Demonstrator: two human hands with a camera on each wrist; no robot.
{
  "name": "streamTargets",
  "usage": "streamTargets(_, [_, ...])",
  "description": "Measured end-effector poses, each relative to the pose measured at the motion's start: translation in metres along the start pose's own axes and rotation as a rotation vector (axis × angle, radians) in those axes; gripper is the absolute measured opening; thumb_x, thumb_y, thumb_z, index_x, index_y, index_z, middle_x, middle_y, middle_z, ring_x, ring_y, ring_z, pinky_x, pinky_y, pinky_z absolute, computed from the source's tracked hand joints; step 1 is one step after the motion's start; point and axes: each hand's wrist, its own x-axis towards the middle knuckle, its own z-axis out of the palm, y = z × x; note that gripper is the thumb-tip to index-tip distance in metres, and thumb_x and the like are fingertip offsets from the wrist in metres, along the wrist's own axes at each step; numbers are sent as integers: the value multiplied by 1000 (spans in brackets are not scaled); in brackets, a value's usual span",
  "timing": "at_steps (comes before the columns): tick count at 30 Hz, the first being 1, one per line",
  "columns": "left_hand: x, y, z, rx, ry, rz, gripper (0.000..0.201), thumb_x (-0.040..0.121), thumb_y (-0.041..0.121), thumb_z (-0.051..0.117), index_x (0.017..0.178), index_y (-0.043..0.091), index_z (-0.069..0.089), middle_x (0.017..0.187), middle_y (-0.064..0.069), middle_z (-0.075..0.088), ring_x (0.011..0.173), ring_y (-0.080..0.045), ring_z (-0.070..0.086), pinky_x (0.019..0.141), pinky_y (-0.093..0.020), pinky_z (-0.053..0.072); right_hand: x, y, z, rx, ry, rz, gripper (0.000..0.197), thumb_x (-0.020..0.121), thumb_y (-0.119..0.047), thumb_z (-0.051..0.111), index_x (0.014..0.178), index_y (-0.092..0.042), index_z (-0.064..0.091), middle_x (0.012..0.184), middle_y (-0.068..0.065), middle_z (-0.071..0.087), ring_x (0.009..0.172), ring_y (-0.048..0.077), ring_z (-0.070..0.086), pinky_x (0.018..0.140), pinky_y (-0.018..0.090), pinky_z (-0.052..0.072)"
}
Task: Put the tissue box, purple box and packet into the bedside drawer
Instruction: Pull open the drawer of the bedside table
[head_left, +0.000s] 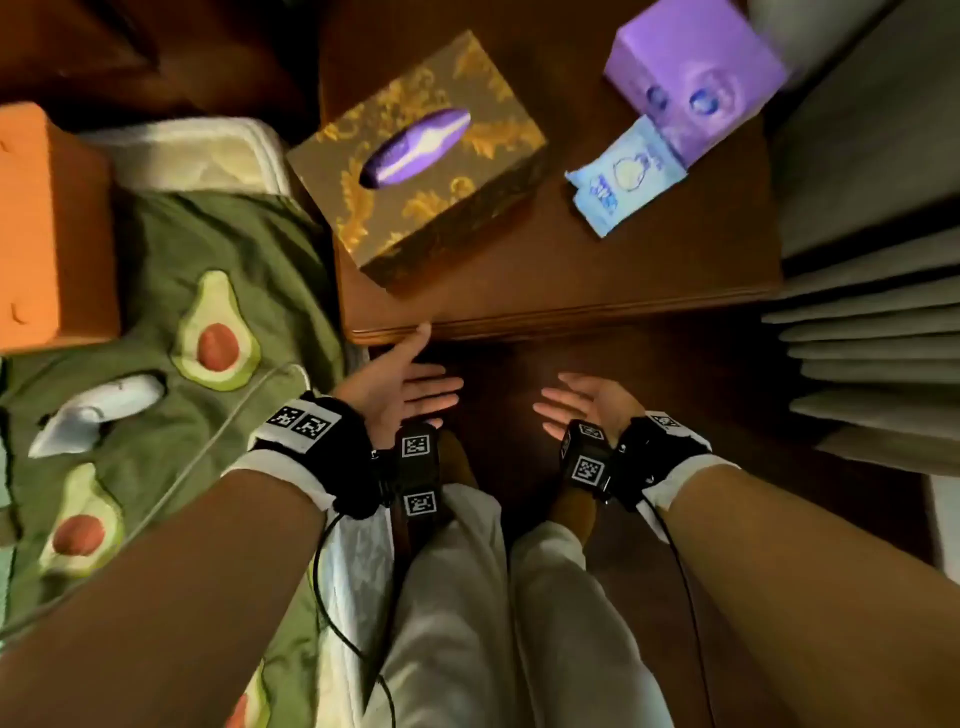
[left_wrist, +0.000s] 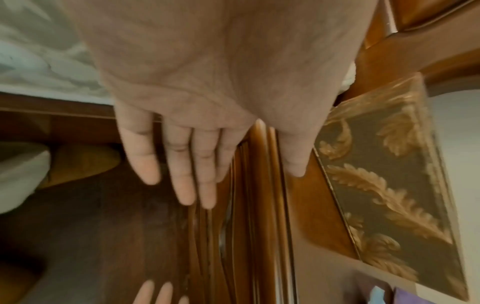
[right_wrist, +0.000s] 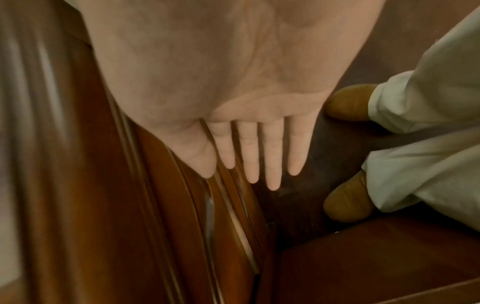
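A brown and gold tissue box (head_left: 415, 171) with a purple slot stands on the wooden bedside table (head_left: 649, 280), towards its left. At the table's far right sits the purple box (head_left: 693, 78), and a light blue packet (head_left: 628, 179) leans against its near side. Both hands hang in front of the table's front edge, palms facing each other and fingers straight. My left hand (head_left: 410, 387) holds nothing; its thumb tip is at the table's edge. My right hand (head_left: 582, 402) is also empty. The tissue box's side (left_wrist: 389, 174) shows beside my left hand (left_wrist: 207, 154). The drawer front is in shadow below the tabletop.
A bed with a green avocado-print blanket (head_left: 171, 322) and an orange pillow (head_left: 47, 228) lies to the left. Grey curtain folds (head_left: 872, 322) hang to the right. My legs in white trousers and tan slippers (right_wrist: 348, 203) stand on the dark wood floor.
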Motion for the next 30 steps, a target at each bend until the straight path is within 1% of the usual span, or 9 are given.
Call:
streamTargets(2, [20, -3, -3, -94, 14, 71, 63, 86, 60, 58, 127, 14, 58, 121, -6, 72, 112, -19, 66, 107, -43, 43, 23, -3, 6, 32, 51, -27, 21, 100, -8, 37, 116, -10, 51, 149, 19, 46, 133, 42, 48, 109, 51, 38])
streamTargets(4, [30, -5, -6, -151, 8, 114, 54, 88, 59, 55, 122, 17, 63, 119, -2, 74, 112, -16, 66, 103, -38, 45, 42, -8, 13, 59, 46, -46, 22, 100, -4, 36, 112, -9, 53, 151, 17, 44, 136, 40, 45, 111, 49, 37])
streamTargets(11, [51, -3, -11, -189, -7, 155, 62, 83, 62, 59, 121, 15, 64, 114, 2, 76, 115, -13, 64, 100, -34, 42, 82, -31, 37, 127, -4, -108, 56, 88, 8, 41, 143, 4, 37, 153, 21, 38, 141, 35, 40, 111, 45, 35])
streamTargets(15, [56, -7, -11, -216, -18, 194, 61, 85, 61, 57, 124, 15, 62, 115, 1, 76, 117, -14, 63, 105, -37, 40, 95, -34, 44, 206, 71, -107, 33, 99, -4, 30, 126, 6, 48, 150, 26, 42, 131, 41, 50, 99, 49, 43])
streamTargets(18, [60, -10, -10, -216, 12, 237, 58, 86, 61, 56, 122, 16, 64, 113, 1, 77, 117, -15, 64, 106, -37, 40, 102, -37, 44, 275, 73, -107, 43, 102, -11, 27, 141, 5, 37, 149, 24, 43, 137, 38, 44, 103, 48, 41])
streamTargets(20, [61, -12, -9, -217, 35, 271, 57, 86, 60, 55, 121, 16, 65, 111, 0, 77, 115, -15, 65, 105, -37, 41, 102, -34, 45, 335, 9, -133, 39, 103, -16, 25, 130, 3, 46, 135, 22, 52, 132, 38, 48, 101, 49, 41])
streamTargets(23, [62, -15, -5, -222, 80, 313, 58, 87, 59, 55, 123, 15, 64, 107, 0, 78, 110, -15, 69, 100, -35, 45, 106, -26, 44, 426, -46, -172, 27, 100, -16, 33, 97, -2, 55, 113, 18, 58, 98, 36, 62, 89, 51, 48])
streamTargets(27, [63, -16, -3, -226, 121, 339, 61, 87, 60, 54, 126, 14, 63, 104, 0, 79, 102, -14, 73, 86, -32, 49, 111, -11, 37, 382, -24, -156, 15, 91, -4, 45, 97, -2, 58, 116, 9, 62, 98, 27, 65, 74, 46, 54])
streamTargets(30, [61, -15, -1, -233, 140, 337, 63, 87, 61, 55, 127, 14, 63, 102, 1, 79, 97, -13, 74, 75, -27, 54, 103, -6, 36, 419, -68, -136, 14, 87, -3, 50, 99, -9, 54, 115, 10, 58, 107, 26, 61, 81, 44, 53])
